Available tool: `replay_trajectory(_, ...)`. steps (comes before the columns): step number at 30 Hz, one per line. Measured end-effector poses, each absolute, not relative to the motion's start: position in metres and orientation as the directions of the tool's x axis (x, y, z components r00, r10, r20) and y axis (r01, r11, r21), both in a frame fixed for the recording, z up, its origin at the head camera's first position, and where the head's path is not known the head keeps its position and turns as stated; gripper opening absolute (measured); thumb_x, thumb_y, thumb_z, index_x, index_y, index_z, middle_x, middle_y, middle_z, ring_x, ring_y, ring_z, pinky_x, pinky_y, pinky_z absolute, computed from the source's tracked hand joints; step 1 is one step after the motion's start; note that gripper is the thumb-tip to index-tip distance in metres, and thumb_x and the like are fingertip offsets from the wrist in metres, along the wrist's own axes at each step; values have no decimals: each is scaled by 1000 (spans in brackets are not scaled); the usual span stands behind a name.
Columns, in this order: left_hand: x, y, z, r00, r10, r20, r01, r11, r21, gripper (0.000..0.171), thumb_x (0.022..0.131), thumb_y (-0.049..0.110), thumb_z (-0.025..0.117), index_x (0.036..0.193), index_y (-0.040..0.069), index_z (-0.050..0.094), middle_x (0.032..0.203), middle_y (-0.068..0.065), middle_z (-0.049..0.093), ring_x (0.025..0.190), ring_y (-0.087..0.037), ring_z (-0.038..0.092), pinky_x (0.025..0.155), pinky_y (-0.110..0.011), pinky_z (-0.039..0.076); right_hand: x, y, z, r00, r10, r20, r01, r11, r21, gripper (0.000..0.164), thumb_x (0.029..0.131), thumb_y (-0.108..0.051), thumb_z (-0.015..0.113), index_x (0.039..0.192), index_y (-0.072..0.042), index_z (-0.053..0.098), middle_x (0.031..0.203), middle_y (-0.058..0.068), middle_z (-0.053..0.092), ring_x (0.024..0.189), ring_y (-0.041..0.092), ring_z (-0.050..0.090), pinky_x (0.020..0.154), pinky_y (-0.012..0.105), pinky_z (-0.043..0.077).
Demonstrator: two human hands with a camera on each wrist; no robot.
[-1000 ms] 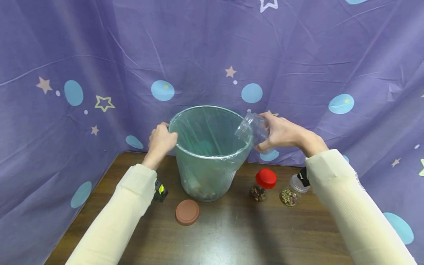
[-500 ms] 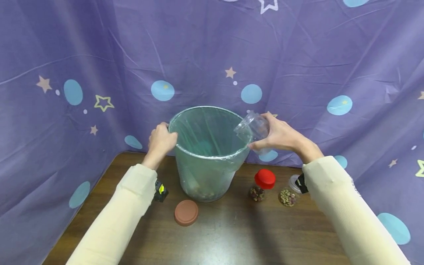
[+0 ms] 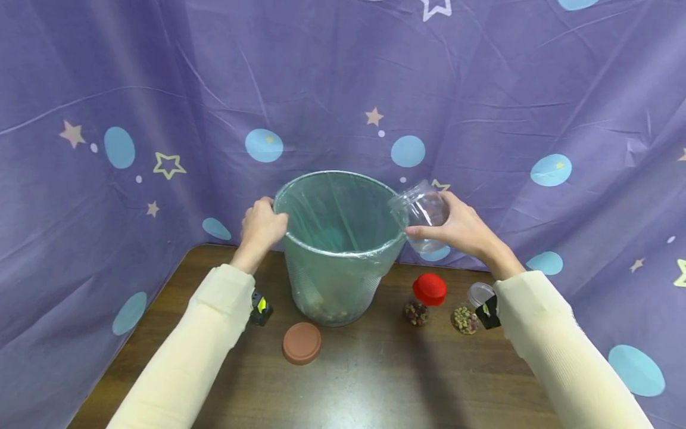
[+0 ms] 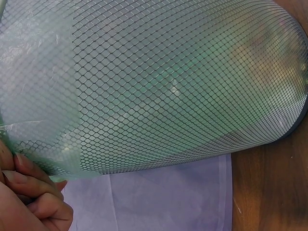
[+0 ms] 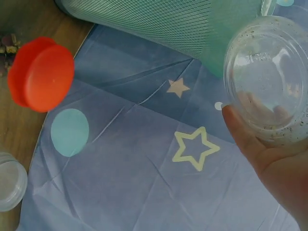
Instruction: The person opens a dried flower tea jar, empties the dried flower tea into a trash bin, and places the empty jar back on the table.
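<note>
A mesh waste bin (image 3: 334, 286) lined with a translucent green bag stands at the back of the table. My left hand (image 3: 262, 226) grips its left rim; in the left wrist view, curled fingers (image 4: 36, 190) hold the bag's edge there. At the opposite rim, my right hand (image 3: 463, 226) holds a clear plastic jar (image 3: 431, 214) between thumb and fingers. The jar is tilted, its uncapped mouth pointing left over the rim. Small dark specks cling near the jar's base in the right wrist view, and no larger contents show. Some blurred matter lies at the bin's bottom.
A terracotta-coloured round lid (image 3: 302, 344) lies in front of the bin. To the right stand a red-capped jar (image 3: 429, 290) and a clear-lidded jar (image 3: 465, 320), both containing dried bits. A purple patterned curtain (image 3: 332, 89) hangs behind the wooden table (image 3: 429, 381).
The right hand has drawn the jar slightly right, and its mouth has shifted toward the bin's edge. My left hand keeps its grip on the rim.
</note>
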State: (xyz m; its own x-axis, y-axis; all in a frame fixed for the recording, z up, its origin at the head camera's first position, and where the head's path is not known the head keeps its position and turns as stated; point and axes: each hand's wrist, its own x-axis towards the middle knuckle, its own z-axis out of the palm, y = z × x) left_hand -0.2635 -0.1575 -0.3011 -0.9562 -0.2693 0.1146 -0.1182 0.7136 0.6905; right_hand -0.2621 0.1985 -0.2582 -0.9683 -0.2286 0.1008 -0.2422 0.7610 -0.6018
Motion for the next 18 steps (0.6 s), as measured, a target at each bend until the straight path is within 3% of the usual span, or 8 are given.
replay_trajectory(10, -264, -156, -304, -953, -276, 123, -119, 717, 687, 50, 87, 20, 47, 132, 0, 54, 126, -25, 62, 118, -47, 56, 100, -58, 45, -258, 211, -267, -970, -240, 40, -196, 677, -710, 92, 77, -55, 77, 142, -5, 35, 129, 14, 58, 119, 27, 56, 103, 43, 43)
replay_trajectory(18, -264, -156, -302, -952, -283, 117, -125, 708, 695, 49, 87, 20, 48, 131, 2, 55, 125, -24, 62, 116, -47, 57, 98, -58, 46, -256, 217, -273, -966, -255, 38, -172, 528, -832, 81, 86, -40, 74, 143, -7, 28, 136, 12, 56, 120, 17, 58, 99, 30, 47)
